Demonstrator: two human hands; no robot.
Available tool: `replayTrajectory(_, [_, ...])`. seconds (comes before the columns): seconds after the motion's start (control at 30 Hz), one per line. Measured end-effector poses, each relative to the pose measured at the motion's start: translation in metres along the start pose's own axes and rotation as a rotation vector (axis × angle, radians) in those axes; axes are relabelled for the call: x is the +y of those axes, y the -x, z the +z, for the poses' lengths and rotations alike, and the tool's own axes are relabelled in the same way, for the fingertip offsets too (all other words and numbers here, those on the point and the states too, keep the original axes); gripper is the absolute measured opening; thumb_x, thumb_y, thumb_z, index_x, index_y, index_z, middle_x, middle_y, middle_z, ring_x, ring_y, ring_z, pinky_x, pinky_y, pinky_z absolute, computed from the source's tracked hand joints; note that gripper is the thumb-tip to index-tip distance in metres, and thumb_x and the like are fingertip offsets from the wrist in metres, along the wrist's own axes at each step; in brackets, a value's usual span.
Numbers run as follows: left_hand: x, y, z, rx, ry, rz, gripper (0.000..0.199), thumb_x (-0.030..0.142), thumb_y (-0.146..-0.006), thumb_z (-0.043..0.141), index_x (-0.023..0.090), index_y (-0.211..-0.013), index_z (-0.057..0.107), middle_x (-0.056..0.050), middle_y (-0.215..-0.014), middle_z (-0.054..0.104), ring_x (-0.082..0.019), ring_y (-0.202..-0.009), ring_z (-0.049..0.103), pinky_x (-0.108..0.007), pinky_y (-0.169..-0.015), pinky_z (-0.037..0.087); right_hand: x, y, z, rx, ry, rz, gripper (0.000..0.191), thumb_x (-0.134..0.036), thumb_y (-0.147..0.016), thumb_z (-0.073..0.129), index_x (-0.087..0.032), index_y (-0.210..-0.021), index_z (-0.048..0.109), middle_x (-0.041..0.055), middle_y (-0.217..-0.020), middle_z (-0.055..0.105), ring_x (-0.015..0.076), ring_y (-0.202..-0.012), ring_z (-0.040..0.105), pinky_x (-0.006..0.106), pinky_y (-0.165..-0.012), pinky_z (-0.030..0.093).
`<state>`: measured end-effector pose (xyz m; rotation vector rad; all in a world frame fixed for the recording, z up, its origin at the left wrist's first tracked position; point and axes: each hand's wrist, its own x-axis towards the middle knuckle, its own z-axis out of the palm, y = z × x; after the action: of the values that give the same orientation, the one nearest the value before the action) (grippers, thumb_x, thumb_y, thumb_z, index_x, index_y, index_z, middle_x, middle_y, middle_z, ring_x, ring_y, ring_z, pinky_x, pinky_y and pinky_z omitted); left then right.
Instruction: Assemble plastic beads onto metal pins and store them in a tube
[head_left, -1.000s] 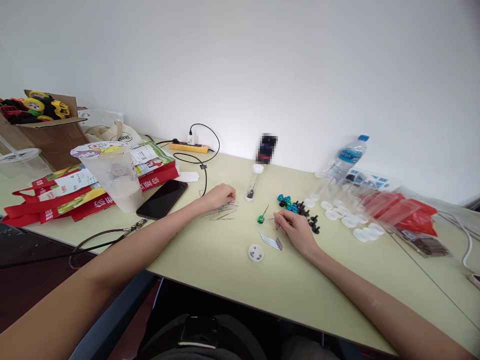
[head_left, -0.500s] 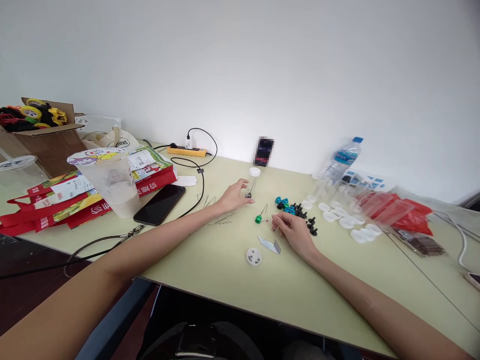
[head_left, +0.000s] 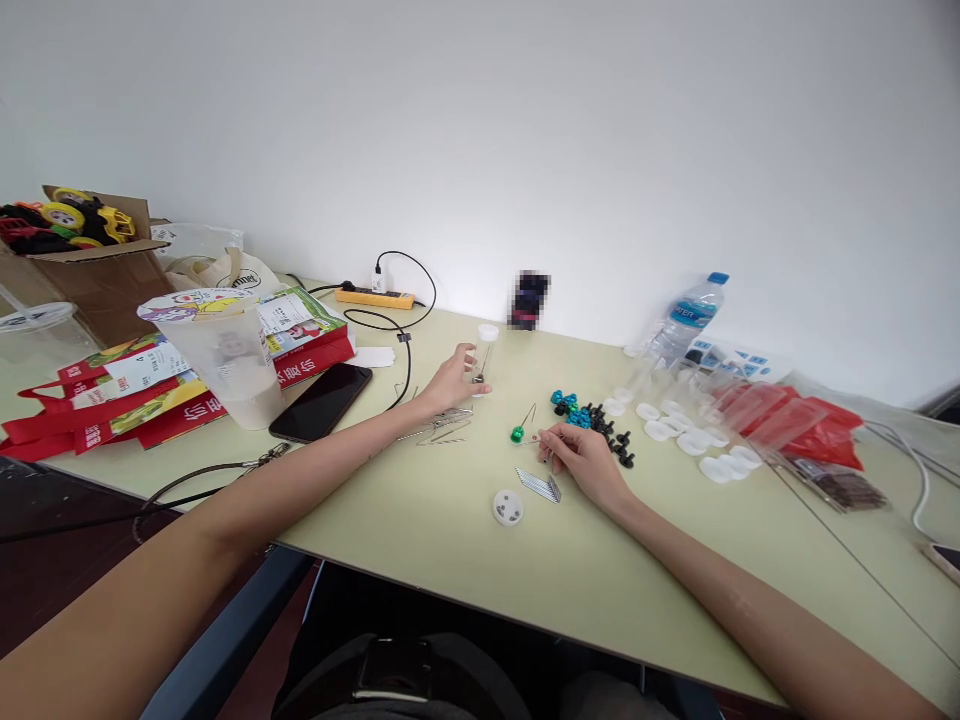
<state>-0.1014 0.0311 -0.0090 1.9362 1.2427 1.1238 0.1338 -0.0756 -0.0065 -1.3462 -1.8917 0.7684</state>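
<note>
A clear tube with a white cap stands upright on the table, with dark bits and a thin rod inside. My left hand has its thumb and fingers around the tube's lower part. On the right, my right hand rests on the table with its fingertips pinched; what they hold is too small to make out. Just left of those fingertips lie a green knob with a bent thin wire and a small reddish bit. Short metal rods lie in a row below. A round white cap holds several small metal pieces.
Blue and black knobs and white discs lie to the right, near clear tubes and a water bottle. Thin bent wires lie beside my left forearm. A phone, cup and cables are at left.
My left hand has moved left with the capped tube, which stands farther left than before. My right hand has stayed almost in place, its fingers still pinched.
</note>
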Motion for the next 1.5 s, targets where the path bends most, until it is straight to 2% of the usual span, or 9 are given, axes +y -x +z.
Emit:
replayTrajectory(0.07, [0.002,0.006,-0.007,0.092,0.028,-0.008,0.070,0.035,-0.065,0.070,0.021,-0.122,0.031,-0.010,-0.116,0.050,-0.020,-0.104,0.052,-0.034,-0.085,0.043,-0.001,0.001,0.000,-0.028,-0.060,0.006,0.038,-0.050,-0.086,0.043,-0.019,-0.070,0.059,0.0016,-0.068,0.065,0.0103,-0.048,0.052,0.023,-0.049,0.038])
replayTrajectory(0.2, [0.005,0.020,-0.022,0.219,0.009,0.065,0.036,0.036,-0.078,0.056,0.020,-0.107,0.043,-0.006,-0.104,0.055,-0.016,-0.094,0.054,-0.030,-0.077,0.044,0.000,0.000,-0.001,-0.054,-0.179,0.034,0.038,-0.051,-0.084,0.046,-0.018,-0.069,0.056,0.0013,-0.063,0.062,0.0095,-0.044,0.050,0.022,-0.042,0.033])
replayTrajectory(0.27, [0.004,0.027,-0.027,0.151,-0.079,0.131,0.017,0.033,-0.082,0.050,0.020,-0.093,0.050,-0.004,-0.096,0.058,-0.016,-0.090,0.055,-0.030,-0.075,0.044,0.000,-0.001,-0.002,-0.040,-0.208,0.046,0.038,-0.051,-0.084,0.047,-0.018,-0.067,0.055,-0.0001,-0.057,0.058,0.0086,-0.042,0.046,0.022,-0.042,0.031])
replayTrajectory(0.37, [0.005,0.038,-0.029,-0.067,-0.278,0.219,0.015,0.031,-0.083,0.048,0.019,-0.081,0.056,-0.003,-0.087,0.060,-0.018,-0.087,0.054,-0.031,-0.076,0.043,0.002,-0.003,-0.003,-0.016,-0.226,0.059,0.039,-0.051,-0.084,0.048,-0.018,-0.065,0.053,-0.0017,-0.053,0.052,0.0078,-0.042,0.041,0.022,-0.041,0.029])
replayTrajectory(0.53, [0.013,0.048,-0.024,-0.288,-0.537,0.414,0.019,0.033,-0.083,0.049,0.018,-0.092,0.058,-0.005,-0.093,0.060,-0.021,-0.096,0.051,-0.031,-0.081,0.040,0.004,-0.004,-0.002,-0.061,-0.179,0.050,0.042,-0.053,-0.083,0.048,-0.017,-0.062,0.053,-0.0017,-0.052,0.050,0.0083,-0.045,0.041,0.022,-0.043,0.030])
replayTrajectory(0.8, [0.003,0.041,-0.031,-0.276,-0.622,0.310,0.014,0.025,-0.082,0.049,0.018,-0.087,0.060,-0.007,-0.091,0.059,-0.022,-0.091,0.052,-0.030,-0.077,0.039,0.001,-0.003,-0.002,-0.056,-0.150,0.060,0.044,-0.056,-0.083,0.045,-0.018,-0.061,0.053,-0.0015,-0.052,0.050,0.0090,-0.045,0.042,0.022,-0.043,0.031])
replayTrajectory(1.1, [0.005,0.041,-0.032,-0.373,-0.343,0.185,0.010,0.020,-0.077,0.052,0.019,-0.073,0.062,-0.001,-0.075,0.062,-0.015,-0.069,0.056,-0.024,-0.061,0.039,0.009,-0.005,-0.002,0.033,-0.312,0.097,0.038,-0.055,-0.080,0.051,-0.017,-0.075,0.057,0.0013,-0.062,0.057,0.0082,-0.044,0.044,0.021,-0.039,0.029])
replayTrajectory(1.27, [0.012,0.045,-0.029,-0.432,-0.268,0.205,0.012,0.020,-0.077,0.051,0.018,-0.074,0.062,-0.001,-0.075,0.064,-0.014,-0.070,0.058,-0.023,-0.063,0.040,0.011,-0.006,-0.001,0.040,-0.316,0.114,0.041,-0.057,-0.078,0.052,-0.017,-0.078,0.059,0.0038,-0.066,0.064,0.0090,-0.043,0.047,0.022,-0.039,0.032])
replayTrajectory(1.5, [0.010,0.044,-0.027,-0.400,-0.348,0.300,0.015,0.016,-0.080,0.046,0.018,-0.073,0.059,-0.003,-0.080,0.062,-0.016,-0.078,0.055,-0.026,-0.068,0.040,0.012,-0.007,-0.002,0.033,-0.308,0.115,0.041,-0.056,-0.082,0.047,-0.016,-0.083,0.058,0.0085,-0.077,0.068,0.0101,-0.046,0.052,0.022,-0.039,0.035])
